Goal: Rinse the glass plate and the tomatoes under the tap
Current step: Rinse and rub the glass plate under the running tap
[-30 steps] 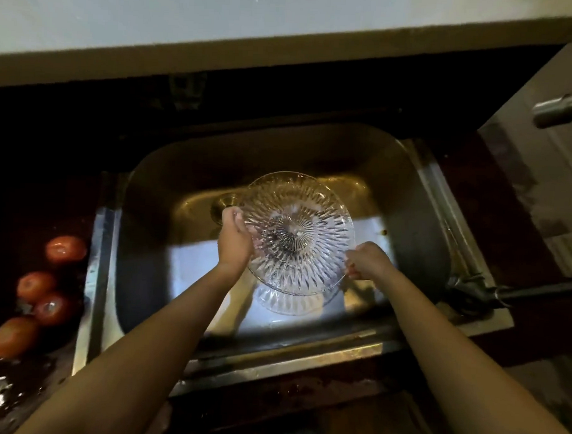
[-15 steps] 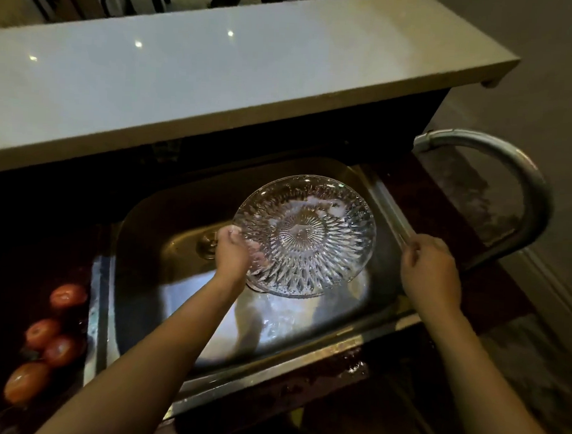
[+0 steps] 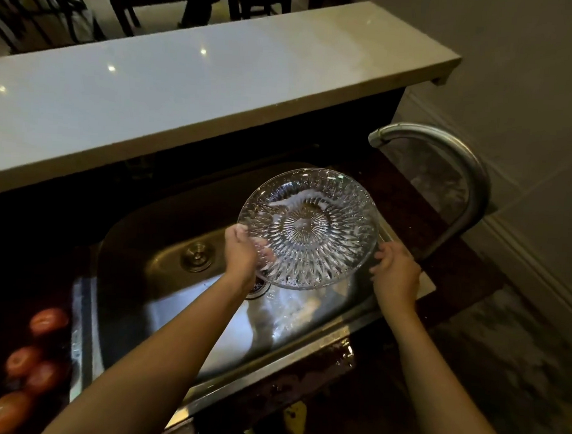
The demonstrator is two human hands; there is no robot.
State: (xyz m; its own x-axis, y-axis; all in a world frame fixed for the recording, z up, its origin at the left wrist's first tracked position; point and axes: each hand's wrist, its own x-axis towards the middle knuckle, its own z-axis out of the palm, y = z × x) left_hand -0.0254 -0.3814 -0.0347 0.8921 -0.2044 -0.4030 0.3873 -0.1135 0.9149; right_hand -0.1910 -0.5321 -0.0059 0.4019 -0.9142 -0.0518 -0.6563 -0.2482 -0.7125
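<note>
A cut-pattern glass plate (image 3: 310,227) hangs over the right half of the steel sink (image 3: 139,243), tilted with its face toward me. A white streak of water or foam lies across its upper part. My left hand (image 3: 242,251) grips its left rim. My right hand (image 3: 395,274) has its fingers on the right rim. The curved metal tap (image 3: 470,179) arches over the sink's right side, its outlet above and to the right of the plate; I see no stream from it. Several red tomatoes (image 3: 43,377) lie on the dark counter left of the sink.
A pale raised counter ledge (image 3: 185,91) overhangs the back of the sink. The drain (image 3: 196,257) shows in the sink floor, which is wet. Dark chair legs (image 3: 123,9) stand beyond the ledge. A grey wall with a skirting board (image 3: 522,253) runs along the right.
My right hand left the plate, went to the sink's right edge, and is now back on the plate's right rim. The plate has shifted right toward the tap.
</note>
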